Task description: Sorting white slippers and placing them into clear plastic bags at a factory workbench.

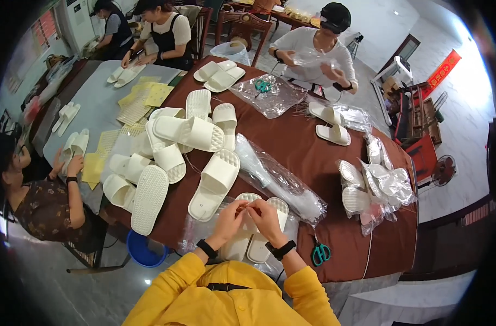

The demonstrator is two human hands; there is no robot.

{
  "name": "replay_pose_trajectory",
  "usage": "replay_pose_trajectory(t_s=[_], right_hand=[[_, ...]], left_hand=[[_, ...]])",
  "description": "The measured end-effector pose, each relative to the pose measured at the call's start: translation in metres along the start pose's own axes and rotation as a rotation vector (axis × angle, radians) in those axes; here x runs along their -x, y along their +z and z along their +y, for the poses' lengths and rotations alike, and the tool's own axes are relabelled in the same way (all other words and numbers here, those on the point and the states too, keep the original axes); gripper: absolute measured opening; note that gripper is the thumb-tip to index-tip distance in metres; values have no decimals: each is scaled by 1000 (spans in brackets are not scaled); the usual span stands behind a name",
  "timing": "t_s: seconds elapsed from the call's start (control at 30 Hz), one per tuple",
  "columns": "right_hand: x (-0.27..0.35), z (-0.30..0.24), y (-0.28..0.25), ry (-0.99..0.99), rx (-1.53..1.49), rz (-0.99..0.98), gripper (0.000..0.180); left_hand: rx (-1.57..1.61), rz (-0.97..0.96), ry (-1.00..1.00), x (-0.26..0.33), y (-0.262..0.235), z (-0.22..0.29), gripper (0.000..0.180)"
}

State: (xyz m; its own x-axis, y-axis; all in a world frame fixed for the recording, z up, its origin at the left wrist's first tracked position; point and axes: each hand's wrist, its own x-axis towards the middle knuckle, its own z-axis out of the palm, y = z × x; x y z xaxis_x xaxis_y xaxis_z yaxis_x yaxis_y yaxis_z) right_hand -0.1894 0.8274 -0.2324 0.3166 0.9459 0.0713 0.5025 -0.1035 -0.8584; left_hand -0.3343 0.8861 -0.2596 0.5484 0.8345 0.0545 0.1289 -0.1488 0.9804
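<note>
My left hand (230, 216) and my right hand (266, 215) meet fingertip to fingertip above a pair of white slippers (258, 231) lying side by side at the near table edge. Both hands pinch something small between them; what it is cannot be made out. A clear plastic bag (196, 231) lies under and beside the pair. My sleeves are yellow and each wrist carries a black band.
A heap of loose white slippers (177, 146) covers the brown table (324, 163) to the left. Clear bags (283, 182), bagged slippers (375, 187) at right, green scissors (320, 253) near my right elbow. Three other people sit around the tables; a blue bucket (144, 251) stands below.
</note>
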Motion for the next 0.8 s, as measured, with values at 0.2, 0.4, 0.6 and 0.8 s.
replay_pose_trajectory(t_s=[0.2,0.4,0.6,0.8], right_hand=[[3,4,1,18,-22,-13,14],[3,-18,-4,-59,-16,51,30],[7,-5,-14,-135,-186,154,33],[11,-17,-24,-128,-130,240,14]], left_hand=[[18,-118,-3,-12,0,-8,22],[48,-73,-42,-24,-1,-4,13],[62,-13,-51,-24,5,-9,14],[10,28,90,-23,4,1,17]])
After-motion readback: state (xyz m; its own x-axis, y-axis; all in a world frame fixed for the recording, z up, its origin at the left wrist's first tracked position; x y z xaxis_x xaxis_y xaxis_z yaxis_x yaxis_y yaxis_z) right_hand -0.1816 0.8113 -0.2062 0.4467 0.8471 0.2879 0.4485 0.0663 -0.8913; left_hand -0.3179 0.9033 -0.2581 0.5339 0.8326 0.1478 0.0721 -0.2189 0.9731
